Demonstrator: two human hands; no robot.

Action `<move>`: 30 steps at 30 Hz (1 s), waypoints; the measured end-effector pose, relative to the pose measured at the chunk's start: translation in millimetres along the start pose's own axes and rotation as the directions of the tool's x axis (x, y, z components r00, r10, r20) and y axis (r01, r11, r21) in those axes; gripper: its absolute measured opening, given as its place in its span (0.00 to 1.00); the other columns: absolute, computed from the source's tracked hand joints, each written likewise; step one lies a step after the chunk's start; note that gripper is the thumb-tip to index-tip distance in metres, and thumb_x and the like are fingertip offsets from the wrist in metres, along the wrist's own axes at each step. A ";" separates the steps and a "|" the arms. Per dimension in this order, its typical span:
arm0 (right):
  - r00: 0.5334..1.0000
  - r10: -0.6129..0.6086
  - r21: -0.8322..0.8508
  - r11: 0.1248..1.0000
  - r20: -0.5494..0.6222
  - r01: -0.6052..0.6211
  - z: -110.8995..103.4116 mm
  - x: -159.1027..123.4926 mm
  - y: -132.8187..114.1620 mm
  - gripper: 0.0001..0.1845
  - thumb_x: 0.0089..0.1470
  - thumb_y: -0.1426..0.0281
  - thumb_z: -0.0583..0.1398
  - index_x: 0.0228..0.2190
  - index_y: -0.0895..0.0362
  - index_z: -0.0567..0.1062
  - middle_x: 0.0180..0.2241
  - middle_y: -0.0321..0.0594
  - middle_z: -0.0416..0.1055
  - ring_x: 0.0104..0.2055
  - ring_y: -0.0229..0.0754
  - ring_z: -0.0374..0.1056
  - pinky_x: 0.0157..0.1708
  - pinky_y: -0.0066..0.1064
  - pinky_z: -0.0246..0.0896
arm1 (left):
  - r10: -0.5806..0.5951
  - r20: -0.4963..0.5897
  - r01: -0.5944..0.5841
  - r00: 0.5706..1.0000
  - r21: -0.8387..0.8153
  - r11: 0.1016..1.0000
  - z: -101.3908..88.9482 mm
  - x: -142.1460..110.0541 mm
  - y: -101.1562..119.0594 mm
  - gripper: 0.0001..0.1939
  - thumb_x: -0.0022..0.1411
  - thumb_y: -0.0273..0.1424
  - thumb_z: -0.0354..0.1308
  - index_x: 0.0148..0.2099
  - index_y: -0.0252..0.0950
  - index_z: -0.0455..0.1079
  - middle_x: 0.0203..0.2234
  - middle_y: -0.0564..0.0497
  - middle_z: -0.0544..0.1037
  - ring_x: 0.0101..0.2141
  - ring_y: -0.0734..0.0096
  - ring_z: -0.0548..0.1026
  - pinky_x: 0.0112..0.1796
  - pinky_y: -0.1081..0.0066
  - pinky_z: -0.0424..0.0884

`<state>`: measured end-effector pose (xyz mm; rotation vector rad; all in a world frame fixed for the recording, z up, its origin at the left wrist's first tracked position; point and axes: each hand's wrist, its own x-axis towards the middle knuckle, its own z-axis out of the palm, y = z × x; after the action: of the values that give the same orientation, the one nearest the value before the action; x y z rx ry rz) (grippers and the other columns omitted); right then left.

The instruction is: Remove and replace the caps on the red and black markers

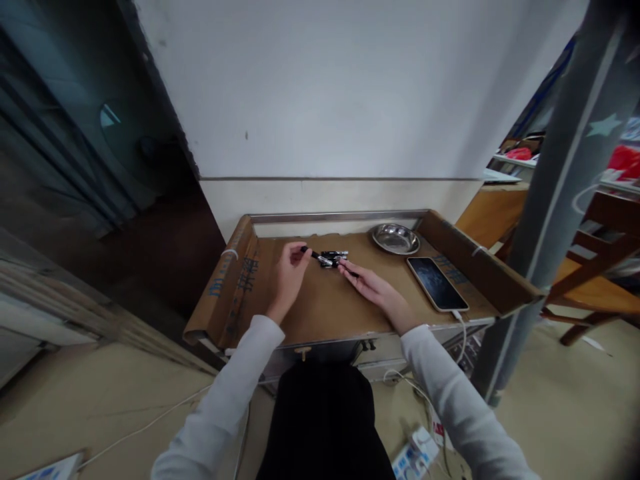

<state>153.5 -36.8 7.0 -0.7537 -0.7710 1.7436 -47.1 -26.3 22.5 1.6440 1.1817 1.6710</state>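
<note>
My left hand (291,265) pinches the dark end of a slim black pen (315,255) between thumb and fingertips. The pen slants down to the right, with a shiny, silvery stretch near its middle. At its other side my right hand (370,285) is closed with the fingertips on a thin black part (353,273), which sticks out under the fingers. Whether this is the same pen or a separate piece, I cannot tell. Just behind, between the hands, several black-and-silver pens (341,255) lie together on the cardboard.
Brown cardboard (315,307) lines the small table, its sides raised left and right. A round metal dish (396,239) stands at the back right. Before it lies a phone (437,283) with a white cable (463,333). A grey post (555,193) rises at the right; a power strip (416,455) lies on the floor.
</note>
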 end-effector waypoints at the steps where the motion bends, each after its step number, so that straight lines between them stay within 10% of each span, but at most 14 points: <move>1: 0.999 -0.033 -0.065 0.997 -0.003 0.033 -5.9 -1.6 -0.7 0.10 0.46 0.76 0.62 0.35 0.59 0.75 0.39 0.39 0.74 0.40 0.33 0.70 0.46 0.22 0.66 | -0.022 0.062 0.021 0.998 0.016 1.000 -1.5 -0.6 -6.0 0.12 0.57 0.36 0.56 0.43 0.36 0.65 0.35 0.49 0.74 0.35 0.73 0.73 0.38 0.70 0.69; 7: 0.913 -0.396 -0.560 0.737 0.098 0.380 -13.4 0.2 4.2 0.15 0.48 0.69 0.61 0.40 0.56 0.72 0.37 0.40 0.74 0.41 0.38 0.70 0.50 0.36 0.62 | 0.012 0.496 -0.133 0.868 0.209 0.969 9.2 -9.9 -21.2 0.06 0.56 0.28 0.56 0.38 0.36 0.65 0.33 0.51 0.73 0.36 0.70 0.72 0.40 0.66 0.68; 13: 0.767 -0.321 -0.783 0.106 0.556 0.613 1.5 2.1 8.5 0.18 0.55 0.71 0.53 0.49 0.52 0.66 0.50 0.42 0.66 0.53 0.41 0.61 0.54 0.40 0.55 | 0.134 0.529 -0.330 0.838 0.295 0.897 18.8 -2.8 -28.7 0.06 0.58 0.26 0.54 0.40 0.36 0.63 0.36 0.49 0.69 0.38 0.68 0.69 0.43 0.64 0.67; 17: 0.734 -0.385 -0.826 -0.185 0.559 0.533 -8.7 -6.4 3.6 0.21 0.52 0.66 0.58 0.49 0.53 0.66 0.49 0.46 0.63 0.52 0.46 0.59 0.51 0.43 0.55 | 0.135 0.481 -0.313 0.866 0.312 0.897 15.2 -5.0 -30.8 0.06 0.59 0.26 0.52 0.41 0.36 0.63 0.39 0.49 0.66 0.37 0.71 0.70 0.42 0.67 0.68; 25: 0.809 -0.352 -0.855 -0.406 0.471 0.321 -10.0 -14.7 0.3 0.11 0.56 0.65 0.54 0.38 0.53 0.74 0.37 0.44 0.65 0.41 0.44 0.61 0.41 0.36 0.57 | 0.265 0.611 -0.545 0.746 0.331 0.771 14.0 -10.8 -8.6 0.06 0.61 0.30 0.51 0.40 0.38 0.68 0.40 0.48 0.66 0.43 0.67 0.67 0.46 0.63 0.65; 30: 0.839 -0.391 -0.870 -0.459 0.378 0.179 -5.1 -6.2 -0.4 0.11 0.55 0.64 0.55 0.37 0.53 0.74 0.36 0.44 0.66 0.41 0.46 0.61 0.40 0.35 0.54 | 0.236 0.588 -0.513 0.774 0.362 0.778 19.8 -5.4 -10.7 0.09 0.63 0.31 0.48 0.39 0.38 0.68 0.37 0.48 0.66 0.39 0.68 0.68 0.44 0.66 0.65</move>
<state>159.4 -41.9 5.0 -1.4833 -2.2115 -0.1332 -29.5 -21.2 8.4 2.6245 1.0929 1.0144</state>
